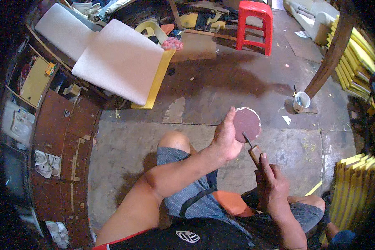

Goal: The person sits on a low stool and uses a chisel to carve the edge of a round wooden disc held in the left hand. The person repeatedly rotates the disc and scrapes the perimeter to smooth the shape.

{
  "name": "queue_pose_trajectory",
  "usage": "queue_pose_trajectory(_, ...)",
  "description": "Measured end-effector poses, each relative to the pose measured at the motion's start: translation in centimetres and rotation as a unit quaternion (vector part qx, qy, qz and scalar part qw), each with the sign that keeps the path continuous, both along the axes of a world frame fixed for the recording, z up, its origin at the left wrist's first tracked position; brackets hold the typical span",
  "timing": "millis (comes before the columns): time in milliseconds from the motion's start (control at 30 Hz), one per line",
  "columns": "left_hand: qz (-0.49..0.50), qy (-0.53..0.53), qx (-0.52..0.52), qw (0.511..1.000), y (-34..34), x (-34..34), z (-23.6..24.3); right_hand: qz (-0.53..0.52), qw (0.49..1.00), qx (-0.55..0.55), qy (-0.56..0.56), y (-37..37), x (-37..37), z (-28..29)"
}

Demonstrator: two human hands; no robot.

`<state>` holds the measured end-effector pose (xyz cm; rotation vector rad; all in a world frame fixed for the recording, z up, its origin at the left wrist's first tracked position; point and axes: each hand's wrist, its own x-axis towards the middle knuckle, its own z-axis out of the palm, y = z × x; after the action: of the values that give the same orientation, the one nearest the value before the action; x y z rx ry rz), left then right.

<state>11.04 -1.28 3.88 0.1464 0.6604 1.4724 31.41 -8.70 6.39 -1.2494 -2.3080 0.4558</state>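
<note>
My left hand (226,141) holds up a round dark maroon disc (248,121) with a pale, uneven rim, gripping it at its left and lower side. My right hand (268,181) is closed around the wooden handle of a thin dark-bladed tool (254,153), whose tip lies on or just over the lower part of the disc's face. An orange sheet or pad (233,203) lies between my legs, below both hands.
Light padded boards (116,62) lie on yellow foam at the back left. A red stool (254,23) stands behind, a white bucket (301,101) beside a wooden post (325,71). Yellow foam stacks (356,183) sit at the right, a wooden cabinet (50,125) at the left.
</note>
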Motion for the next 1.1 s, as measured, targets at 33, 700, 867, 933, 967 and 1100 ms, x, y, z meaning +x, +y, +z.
queue_pose_trajectory(33,0.004,0.004,0.003,1.000,0.3,0.1,0.0,0.001,1.000,0.009,0.001,-0.1,0.2,-0.2)
queue_pose_trajectory(700,0.016,0.026,-0.031,0.999,-0.8,0.7,0.6,-0.014,0.999,-0.042,-0.005,0.2,-0.9,1.2)
queue_pose_trajectory(867,-0.009,0.017,-0.001,1.000,0.2,-0.2,-0.1,-0.017,0.999,-0.026,-0.016,0.0,0.0,0.1)
queue_pose_trajectory(933,0.010,0.051,-0.005,0.999,0.1,-0.1,0.7,-0.017,0.999,-0.035,-0.016,0.5,-0.1,-0.1)
queue_pose_trajectory(967,0.008,0.040,-0.018,0.999,-0.3,0.2,0.9,-0.016,0.999,-0.029,-0.016,0.6,-0.4,0.1)
queue_pose_trajectory(1100,0.014,0.044,-0.019,0.999,-0.2,-0.3,1.4,-0.004,1.000,-0.009,-0.017,0.1,0.0,-0.2)
